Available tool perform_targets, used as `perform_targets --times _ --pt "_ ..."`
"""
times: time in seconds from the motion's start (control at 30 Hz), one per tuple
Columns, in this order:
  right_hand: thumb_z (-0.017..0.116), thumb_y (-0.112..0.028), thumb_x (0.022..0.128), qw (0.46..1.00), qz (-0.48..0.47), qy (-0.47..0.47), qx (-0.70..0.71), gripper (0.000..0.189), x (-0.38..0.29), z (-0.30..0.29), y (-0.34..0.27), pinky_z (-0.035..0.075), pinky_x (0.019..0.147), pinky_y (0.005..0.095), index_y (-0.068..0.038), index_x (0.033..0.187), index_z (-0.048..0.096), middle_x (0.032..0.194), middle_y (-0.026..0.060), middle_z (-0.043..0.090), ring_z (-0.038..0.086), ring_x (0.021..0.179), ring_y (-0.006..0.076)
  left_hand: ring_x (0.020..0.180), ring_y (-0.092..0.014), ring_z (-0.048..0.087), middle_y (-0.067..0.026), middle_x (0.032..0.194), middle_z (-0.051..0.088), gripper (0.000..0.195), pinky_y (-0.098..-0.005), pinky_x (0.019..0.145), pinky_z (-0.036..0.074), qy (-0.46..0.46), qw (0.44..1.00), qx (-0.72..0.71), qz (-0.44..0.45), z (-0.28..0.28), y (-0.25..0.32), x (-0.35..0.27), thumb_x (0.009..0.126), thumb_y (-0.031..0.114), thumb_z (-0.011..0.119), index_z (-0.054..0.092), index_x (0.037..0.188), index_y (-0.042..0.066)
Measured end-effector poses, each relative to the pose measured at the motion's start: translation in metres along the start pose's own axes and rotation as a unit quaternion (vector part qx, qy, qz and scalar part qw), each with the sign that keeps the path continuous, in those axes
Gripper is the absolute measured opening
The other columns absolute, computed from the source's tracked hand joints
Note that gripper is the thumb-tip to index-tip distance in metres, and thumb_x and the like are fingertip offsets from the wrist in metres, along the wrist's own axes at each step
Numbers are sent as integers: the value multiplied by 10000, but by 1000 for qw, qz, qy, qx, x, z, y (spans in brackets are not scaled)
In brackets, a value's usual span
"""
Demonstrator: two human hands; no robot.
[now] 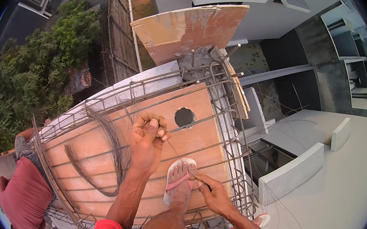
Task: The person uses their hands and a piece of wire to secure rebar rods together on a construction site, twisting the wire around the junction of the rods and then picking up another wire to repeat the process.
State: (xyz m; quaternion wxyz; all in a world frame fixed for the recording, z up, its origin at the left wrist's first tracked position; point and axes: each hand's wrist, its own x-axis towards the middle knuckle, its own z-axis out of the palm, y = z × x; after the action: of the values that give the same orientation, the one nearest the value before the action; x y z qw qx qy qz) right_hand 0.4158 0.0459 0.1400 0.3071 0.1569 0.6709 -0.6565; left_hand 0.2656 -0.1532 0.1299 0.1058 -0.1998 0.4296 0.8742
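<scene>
My left hand (150,134) is raised over the plywood formwork panel (204,103), its fingers closed on one end of a thin binding wire (174,147). The wire slants down to my right hand (210,191), whose thumb and fingers pinch its other part beside my sandalled foot (180,179). Steel reinforcing bars (185,140) run across the panel. Left of my left hand, a loose bundle of thin wires (113,140) lies on the bars, with a smaller curved bundle (80,170) near it.
Rebar cages (233,146) edge the panel, which has a round hole (184,117). An upright plywood sheet (192,31) stands at the far edge. A co-worker in a red shirt (27,195) is at the lower left. Wire ends stick out at right; beyond the edges is a drop.
</scene>
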Motion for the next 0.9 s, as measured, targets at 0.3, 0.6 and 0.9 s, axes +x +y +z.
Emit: perform_targets --times 0.3,0.6,0.9 --pt "539 -1 1043 997 -66 20 -39 271 -18 11 10 549 944 354 28 1266 691 1165 185 752 730 1059 259 806 -82 582 -88 1051 651 66 -250 743 531 12 993 -95 -74 -26 -1 -1 1063 107 641 615 1072 47" --pt "551 34 1026 989 -126 36 -73 251 -21 14 14 559 828 333 40 1237 686 1085 191 759 737 938 243 739 -64 527 -51 972 639 140 -228 678 459 -2 994 -53 -94 -25 2 -4 1079 142 619 633 1155 25" --pt "516 -61 1084 998 -46 44 -12 241 -29 10 26 434 616 275 5 1245 684 778 45 586 476 663 80 791 -116 611 -98 1023 717 204 -289 706 487 -3 996 -62 -67 -28 -20 3 1081 128 609 690 1204 -13"
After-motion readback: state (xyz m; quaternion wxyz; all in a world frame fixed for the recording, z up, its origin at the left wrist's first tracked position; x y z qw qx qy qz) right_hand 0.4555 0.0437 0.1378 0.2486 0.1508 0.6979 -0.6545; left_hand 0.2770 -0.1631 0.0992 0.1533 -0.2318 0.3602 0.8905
